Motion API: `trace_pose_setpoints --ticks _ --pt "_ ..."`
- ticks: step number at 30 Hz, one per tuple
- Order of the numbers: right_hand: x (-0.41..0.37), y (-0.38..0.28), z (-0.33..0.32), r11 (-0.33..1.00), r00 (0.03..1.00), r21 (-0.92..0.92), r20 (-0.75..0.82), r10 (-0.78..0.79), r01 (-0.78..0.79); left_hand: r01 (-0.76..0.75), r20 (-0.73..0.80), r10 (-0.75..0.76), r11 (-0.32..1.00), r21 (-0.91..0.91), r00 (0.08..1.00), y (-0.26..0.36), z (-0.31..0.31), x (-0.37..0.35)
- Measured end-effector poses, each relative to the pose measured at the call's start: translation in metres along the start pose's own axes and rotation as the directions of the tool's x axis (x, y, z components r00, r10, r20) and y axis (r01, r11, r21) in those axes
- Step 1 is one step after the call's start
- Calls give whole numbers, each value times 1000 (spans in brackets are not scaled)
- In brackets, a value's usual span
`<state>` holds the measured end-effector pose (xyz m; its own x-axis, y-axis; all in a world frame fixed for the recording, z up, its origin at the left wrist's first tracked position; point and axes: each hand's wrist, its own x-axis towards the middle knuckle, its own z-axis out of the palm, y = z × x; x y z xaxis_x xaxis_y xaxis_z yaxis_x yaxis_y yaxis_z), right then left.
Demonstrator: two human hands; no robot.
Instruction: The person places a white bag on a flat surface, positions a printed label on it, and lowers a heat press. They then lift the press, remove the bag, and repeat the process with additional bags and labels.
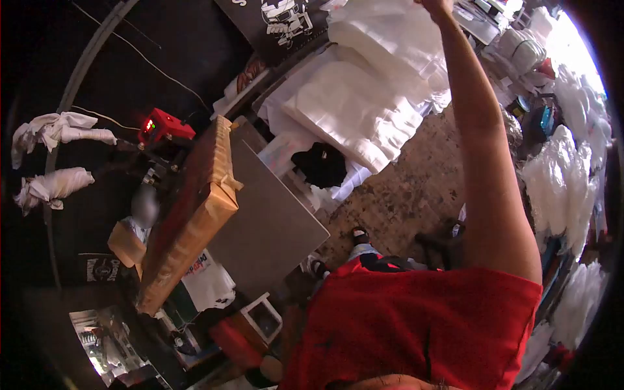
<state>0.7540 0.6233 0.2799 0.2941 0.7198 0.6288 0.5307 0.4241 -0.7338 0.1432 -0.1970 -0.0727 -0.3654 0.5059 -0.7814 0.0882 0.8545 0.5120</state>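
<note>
My right arm stretches up past a stack of folded white plastic sheets or bags (pixel 354 107). Only part of my right hand (pixel 437 5) shows, cut off by the top edge, so its fingers and anything in them are hidden. More translucent white sheeting (pixel 390 42) lies closest to that hand, on its left side. A black piece of cloth (pixel 320 164) rests against the lower edge of the stack. My left hand is out of view.
A press-like machine with a red control box (pixel 166 127) and a brown-taped slab (pixel 195 221) stands left, above a grey board (pixel 260 201). White plastic bundles (pixel 559 182) line the right side. A white printed bag (pixel 208 283) lies lower left.
</note>
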Motion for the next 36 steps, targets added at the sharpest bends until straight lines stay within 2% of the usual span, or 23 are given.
trace_pose_setpoints --ticks 1,3,4,5,7,8,9,10,13,15,16,17,18,20,21,23,25,27,28,29,31,32,36 --pt "20 17 -1 908 999 417 23 30 -37 6 6 -6 1000 7 1000 2 4 -2" --pt "37 121 -3 762 962 588 -171 -211 272 14 12 -14 1000 18 1000 4 8 -3" --pt "18 127 -14 983 974 150 -217 -72 106 18 13 -18 1000 17 1000 5 10 -1" --pt "-19 112 -28 998 966 -52 -258 14 -28 20 11 -20 1000 10 1000 6 12 0" --pt "-98 117 -41 972 950 -133 -273 151 -193 27 5 -27 1000 3 1000 6 11 2" --pt "-131 120 -42 960 939 -104 -261 225 -259 32 4 -32 999 3 999 7 11 3" --pt "-164 76 -37 780 786 395 -194 587 -485 36 5 -36 999 9 999 7 11 3" --pt "-177 83 -32 718 730 450 -187 657 -531 42 7 -42 999 16 999 8 11 3" --pt "-199 64 -18 641 619 397 -201 759 -657 50 13 -51 998 48 999 10 8 6" --pt "-187 89 -1 526 623 682 -131 771 -508 53 15 -54 996 67 998 13 6 8" --pt "-175 98 6 528 620 683 -139 772 -504 53 13 -54 996 74 998 15 6 9" --pt "-158 105 16 699 679 204 -168 715 -685 51 13 -52 995 81 999 17 5 10" --pt "-142 114 26 667 737 -336 -147 660 -665 54 11 -55 995 83 998 17 2 9" --pt "-120 142 44 442 771 -777 -86 631 -448 46 5 -47 995 92 999 19 -6 11" --pt "-112 162 54 576 640 -304 -182 747 -759 41 3 -41 995 93 999 19 -11 12" --pt "-113 148 59 507 481 269 -161 862 -819 -10 28 7 995 104 1000 28 -17 15" --pt "-123 106 44 569 536 49 -280 797 -821 -95 77 90 993 73 993 35 -17 15" --pt "-164 63 34 676 726 -309 -467 505 -669 -22 -15 20 982 -187 1000 35 -8 12" --pt "-182 61 26 704 803 -416 -452 389 -575 -19 -13 16 982 -190 1000 32 -5 7" --pt "-211 90 27 702 901 -605 -415 124 -375 -15 -6 15 985 -173 1000 33 -2 6" --pt "-272 50 23 853 941 -445 -306 142 -274 -31 30 33 997 -69 999 32 7 11" --pt "-301 39 22 869 950 -385 -169 263 -310 -41 46 42 999 -22 998 31 10 13" --pt "-405 -32 35 947 962 -314 234 143 -65 -50 65 48 998 40 997 24 18 11"
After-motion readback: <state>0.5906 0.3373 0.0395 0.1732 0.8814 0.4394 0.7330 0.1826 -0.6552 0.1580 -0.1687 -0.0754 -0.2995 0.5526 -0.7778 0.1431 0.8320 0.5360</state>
